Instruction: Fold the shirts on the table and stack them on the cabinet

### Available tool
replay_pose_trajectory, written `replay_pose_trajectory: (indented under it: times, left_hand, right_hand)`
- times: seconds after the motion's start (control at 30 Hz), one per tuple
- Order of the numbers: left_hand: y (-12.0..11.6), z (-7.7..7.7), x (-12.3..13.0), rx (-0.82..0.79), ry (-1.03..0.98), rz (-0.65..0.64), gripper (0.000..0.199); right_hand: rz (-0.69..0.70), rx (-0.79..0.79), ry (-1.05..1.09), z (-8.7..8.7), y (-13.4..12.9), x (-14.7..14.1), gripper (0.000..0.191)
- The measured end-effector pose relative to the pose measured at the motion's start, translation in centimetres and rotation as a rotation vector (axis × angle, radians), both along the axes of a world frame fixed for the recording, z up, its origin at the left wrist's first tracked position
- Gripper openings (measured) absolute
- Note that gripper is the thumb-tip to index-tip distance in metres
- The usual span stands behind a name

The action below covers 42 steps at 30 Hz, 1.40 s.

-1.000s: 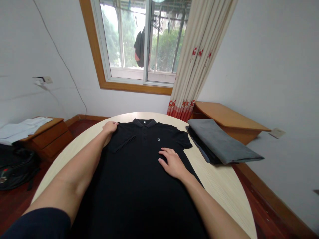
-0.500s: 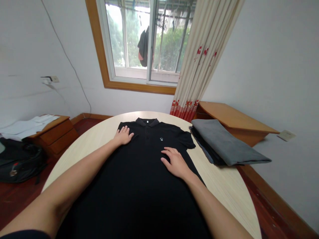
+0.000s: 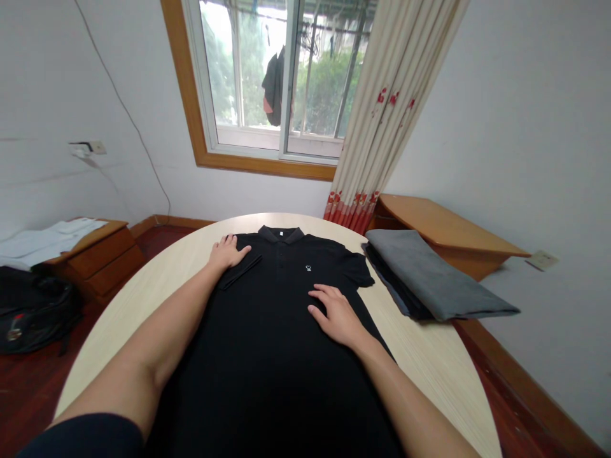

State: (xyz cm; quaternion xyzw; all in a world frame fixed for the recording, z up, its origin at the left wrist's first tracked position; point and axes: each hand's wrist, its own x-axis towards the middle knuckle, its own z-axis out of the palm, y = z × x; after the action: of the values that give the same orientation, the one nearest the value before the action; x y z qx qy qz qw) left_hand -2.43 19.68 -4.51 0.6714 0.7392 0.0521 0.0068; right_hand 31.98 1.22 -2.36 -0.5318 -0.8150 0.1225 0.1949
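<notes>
A black polo shirt [image 3: 286, 331] lies spread face up on the round table [image 3: 138, 292], its collar toward the window and a small white logo on the chest. My left hand [image 3: 228, 252] rests open at the shirt's left shoulder, fingers stretched out. Beside that hand the left sleeve is folded inward over the shirt's body, its hem showing as a slanting edge. Over the chest below the logo, my right hand [image 3: 337, 312] lies open with the fingers slightly curved. The right sleeve sticks out flat to the side.
Folded grey and black clothes [image 3: 429, 273] are stacked at the table's right edge, partly overhanging it. Behind them stands a wooden desk [image 3: 443, 222]. On the left are a wooden cabinet [image 3: 105, 261] with papers and a black backpack [image 3: 33, 312]. A curtain [image 3: 382, 108] hangs by the window.
My left hand has slid left and slightly away from me to the shoulder's outer edge, uncovering more of the folded sleeve. My right hand has stayed nearly still.
</notes>
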Motion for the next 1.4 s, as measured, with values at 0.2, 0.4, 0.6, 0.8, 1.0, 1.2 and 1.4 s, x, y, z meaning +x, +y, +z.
replay_pose_trajectory:
  times: [0.2,0.4,0.6,0.8,1.0,1.2,1.4]
  left_hand:
    - [-2.0,1.7,1.3,-0.002,0.031,-0.018,0.08]
    - [-7.4,1.3,3.3,-0.05,0.062,-0.136,0.08]
    - [-9.4,1.4,3.7,-0.036,0.026,-0.113,0.076]
    - [-10.0,0.6,3.0,-0.036,0.012,-0.041,0.08]
    - [-9.5,0.8,2.9,-0.087,-0.002,-0.05,0.082]
    - [-8.5,1.6,2.7,0.027,-0.003,-0.026,0.078]
    - [-8.1,0.0,2.0,-0.049,-0.017,-0.041,0.081]
  right_hand:
    - [0.006,0.014,-0.01,-0.2,0.1,0.0,0.04]
    - [0.015,0.025,-0.021,-0.4,0.4,0.0,0.039]
    - [0.012,0.026,-0.026,-0.4,0.3,0.0,0.039]
    - [0.008,0.018,-0.039,-0.2,0.3,-0.1,0.038]
    - [0.002,0.003,-0.05,-0.2,0.1,-0.1,0.041]
    - [0.005,0.016,-0.024,-0.3,0.1,-0.1,0.041]
    - [0.008,0.016,-0.01,-0.4,0.2,0.0,0.04]
